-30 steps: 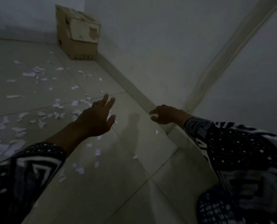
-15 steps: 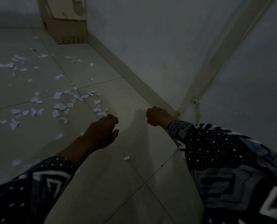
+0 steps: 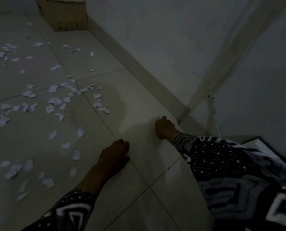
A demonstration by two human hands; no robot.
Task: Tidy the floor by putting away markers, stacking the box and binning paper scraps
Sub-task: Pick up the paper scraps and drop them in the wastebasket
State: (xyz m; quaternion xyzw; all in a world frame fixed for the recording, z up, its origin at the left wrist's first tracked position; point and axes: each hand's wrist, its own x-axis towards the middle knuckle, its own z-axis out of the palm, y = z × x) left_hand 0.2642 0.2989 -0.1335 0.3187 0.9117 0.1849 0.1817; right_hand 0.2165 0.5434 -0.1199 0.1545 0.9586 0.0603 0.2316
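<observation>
Nearest, lower frame: two patterned sleeves point(image 3: 235, 165), black and white, a soft woven look, one at each lower corner

Left hand point(image 3: 113, 155), low centre: knuckles up, fingers curled down onto the tile; a small white fleck shows at the fingertips, probably a scrap being pinched, though the dimness keeps me from being sure

Right hand point(image 3: 164, 128), just right of centre: fingers balled toward the palm, close to the skirting; whether it holds anything cannot be told

Floor point(image 3: 147, 114): large pale glazed tiles, smooth, with thin grout lines running diagonally

Paper scraps point(image 3: 55, 101), centre left to upper left: many small torn pieces, white, thin, flat, ragged-edged, strewn thickly to the left of both hands; almost none lie on the tile by the wall

Cardboard box point(image 3: 67, 17), top edge, left of centre: brown, matte, corrugated look, standing in the corner against the wall point(image 3: 155, 39)

Right side: a pale post or conduit running up the wall; a flat dark-edged object at the far right edge, unidentified

Step in hand, by my reading: gathering scraps. Next move likely calls for sweeping left into the dense scatter with fingertip pinches, since flat paper on smooth tile is hard to lift. No markers or bin in sight
</observation>
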